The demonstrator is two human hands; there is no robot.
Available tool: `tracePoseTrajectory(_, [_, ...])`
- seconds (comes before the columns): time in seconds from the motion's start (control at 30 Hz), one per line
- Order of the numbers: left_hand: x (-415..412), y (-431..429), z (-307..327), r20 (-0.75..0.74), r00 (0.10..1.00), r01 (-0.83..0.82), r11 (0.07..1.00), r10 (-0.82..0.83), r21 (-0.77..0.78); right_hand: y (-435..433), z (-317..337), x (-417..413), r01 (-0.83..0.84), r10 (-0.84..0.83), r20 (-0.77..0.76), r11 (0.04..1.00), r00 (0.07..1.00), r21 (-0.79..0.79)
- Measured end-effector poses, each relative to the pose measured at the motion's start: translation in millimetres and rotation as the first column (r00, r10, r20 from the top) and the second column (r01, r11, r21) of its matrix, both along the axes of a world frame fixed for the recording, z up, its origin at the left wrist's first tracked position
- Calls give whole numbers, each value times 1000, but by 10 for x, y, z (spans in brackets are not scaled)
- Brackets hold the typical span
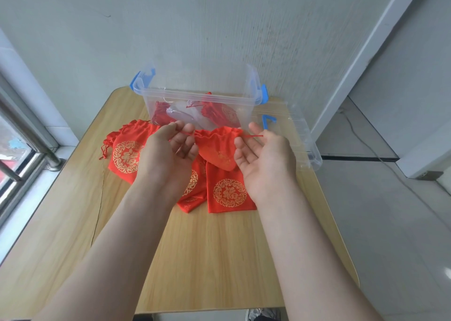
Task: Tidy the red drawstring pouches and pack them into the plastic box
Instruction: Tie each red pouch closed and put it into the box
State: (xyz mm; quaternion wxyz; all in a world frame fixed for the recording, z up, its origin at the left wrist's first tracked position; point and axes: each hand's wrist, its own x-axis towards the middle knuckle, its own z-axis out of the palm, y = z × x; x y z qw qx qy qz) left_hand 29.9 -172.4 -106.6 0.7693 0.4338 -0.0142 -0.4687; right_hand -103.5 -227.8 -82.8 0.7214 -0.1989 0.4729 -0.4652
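Fingers [181, 128] of both hands pinch the drawstring ends of a red pouch [216, 147], holding it in the air just in front of the plastic box [195, 96].

The left hand [168, 150] nips the left cord between thumb and forefinger and the right hand [266, 154] nips the right cord, the other fingers loosely spread and palms turned up; the pouch's mouth is gathered between them. Below it, three more red pouches lie flat on the wooden table [219, 259]: one at the left [127, 154], one partly under the left wrist [194, 186], one beside it [229, 191]. The clear box stands open at the table's far edge with at least two pouches inside [219, 112]; its lid [295, 137] lies just to its right.
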Motion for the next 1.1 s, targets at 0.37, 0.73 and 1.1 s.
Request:
tracePoseTrajectory(0.37, [61,0,-14,-323,939,-171,973,114,-152,43,5,-38,129,-141,147,988,979,86])
tracePoseTrajectory(0.73, [113,-58,-95,-226,962,-174,981,152,-85,-21,-39,-40,224,-275,268,952,923,207])
tracePoseTrajectory(1.1, [144,-54,-118,-215,955,-213,977,207,-4,-71,-63,-25,245,-298,255,944,920,221])
